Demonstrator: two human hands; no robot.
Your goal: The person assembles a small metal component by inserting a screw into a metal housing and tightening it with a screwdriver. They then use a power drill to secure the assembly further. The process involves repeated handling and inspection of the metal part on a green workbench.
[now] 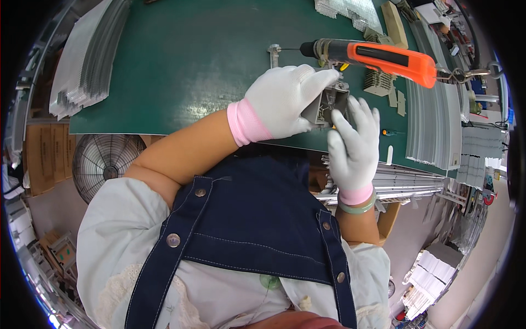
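Between left grip (285, 101) and right grip (357, 137), at the near edge of the counter (181, 71), a grey box-shaped metal part (312, 112) is held. It's gripped by left grip; right grip is opened, fingers spread by the part's right side, contact can't be told. Just beyond right grip, an orange-and-black power driver (392, 61) is suspended. To its right, long pale strips (433, 118) are stacked.

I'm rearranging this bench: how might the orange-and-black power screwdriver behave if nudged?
The power screwdriver would probably swing, its tail being linked to a metal clip. The hard-looking casing should stay stiff; the thin bit might snag.
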